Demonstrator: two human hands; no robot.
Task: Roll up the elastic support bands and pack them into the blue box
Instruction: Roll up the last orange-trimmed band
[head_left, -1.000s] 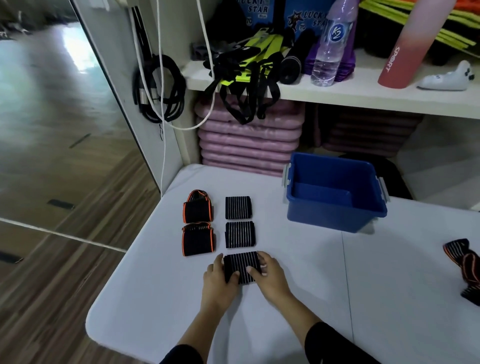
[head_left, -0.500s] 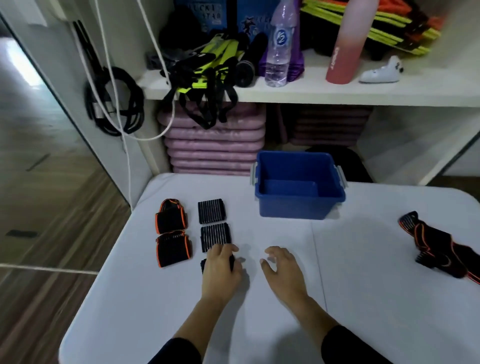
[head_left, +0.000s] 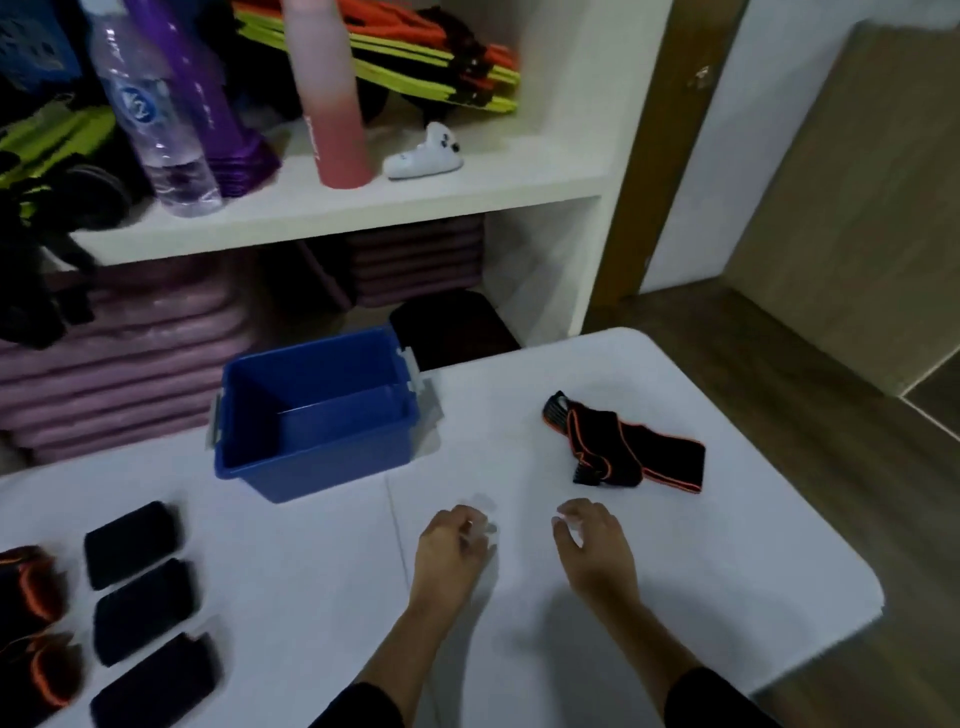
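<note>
A white table (head_left: 727, 571) with round corners fills the bottom of the view. Behind it, at 12 o'clock, stands a white shelf (head_left: 363, 205). A brown wood floor (head_left: 857, 364) shows at 3 o'clock.

On the shelf are one clear water bottle (head_left: 156, 119), one tall pink bottle (head_left: 332, 104) and one small white thing (head_left: 423, 156). Purple mats (head_left: 130, 358) are stacked under the shelf.

One blue box (head_left: 311, 415) sits on the table at 11 o'clock from the hands. Nothing can be seen inside it.

Three black rolled bands (head_left: 145, 610) lie in a row at 9 o'clock. Two rolled bands with orange edges (head_left: 31, 587) lie just beside them, at the left edge of the view. One loose band (head_left: 623, 447), black with orange edges, lies flat and twisted at 1 o'clock, near the right hand.

The left hand (head_left: 452, 545) and the right hand (head_left: 592, 545) are over the bare table, a little apart. Their fingers are softly bent and hold nothing. They look blurry, so I cannot tell if they touch the table.
</note>
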